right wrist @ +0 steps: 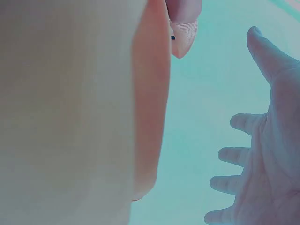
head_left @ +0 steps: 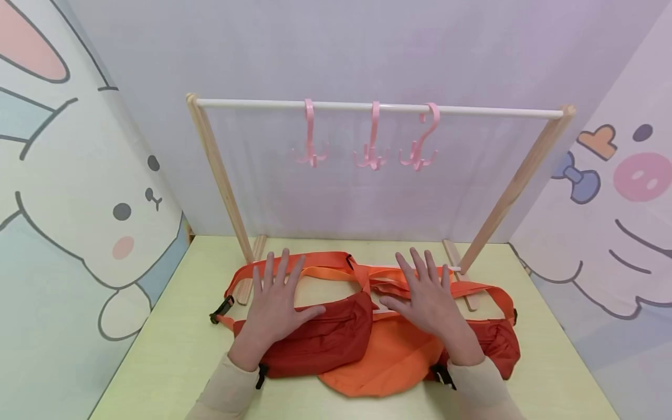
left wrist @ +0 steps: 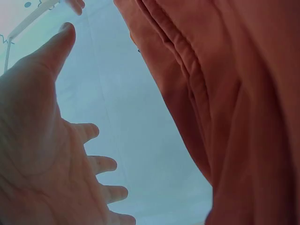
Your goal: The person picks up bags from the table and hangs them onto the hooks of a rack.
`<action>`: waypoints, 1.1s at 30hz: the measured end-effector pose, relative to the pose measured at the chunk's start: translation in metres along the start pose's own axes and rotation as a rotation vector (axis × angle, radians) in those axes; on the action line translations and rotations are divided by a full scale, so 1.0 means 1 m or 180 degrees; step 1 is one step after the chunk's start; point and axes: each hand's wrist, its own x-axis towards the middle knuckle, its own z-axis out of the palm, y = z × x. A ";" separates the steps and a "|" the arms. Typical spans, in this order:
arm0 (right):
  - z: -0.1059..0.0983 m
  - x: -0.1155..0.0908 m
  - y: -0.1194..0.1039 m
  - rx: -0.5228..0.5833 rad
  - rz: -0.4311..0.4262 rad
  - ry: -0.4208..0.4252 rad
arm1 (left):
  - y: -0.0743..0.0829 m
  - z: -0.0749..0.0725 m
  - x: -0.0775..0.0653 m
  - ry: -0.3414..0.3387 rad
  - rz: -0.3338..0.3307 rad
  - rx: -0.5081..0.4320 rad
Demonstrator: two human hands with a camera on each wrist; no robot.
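My left hand (head_left: 275, 309), palm down with fingers spread, hovers over a red waist bag (head_left: 336, 338) at the left of the pile. My right hand (head_left: 427, 303) is spread likewise, above the straps between an orange bag (head_left: 385, 361) in the middle and another red waist bag (head_left: 499, 344) on the right. Part of the orange bag lies under the left red one. In the left wrist view, straight fingers of the left hand (left wrist: 42, 131) stand apart from red cloth (left wrist: 225, 93). Likewise, the right wrist view has the right hand (right wrist: 272, 154) holding nothing.
Behind the bags stands a rack with wooden posts (head_left: 223, 175) and a white rod (head_left: 252, 104). Three pink hooks (head_left: 374, 134) hang from that rod. A black buckle (head_left: 223, 309) lies at the left strap's end. Walls with cartoon animals enclose the pale yellow table (head_left: 157, 350).
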 end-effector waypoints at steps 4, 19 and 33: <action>-0.004 0.003 -0.002 0.0006 -0.0054 -0.0033 | -0.001 -0.003 0.002 0.0008 0.0012 0.0005; -0.021 0.027 -0.019 -0.0151 -0.0312 -0.0176 | -0.010 -0.011 0.011 0.0073 0.0087 -0.0080; -0.029 0.056 -0.037 -0.0169 -0.0641 -0.0306 | -0.023 -0.019 0.022 -0.0054 0.0101 0.0088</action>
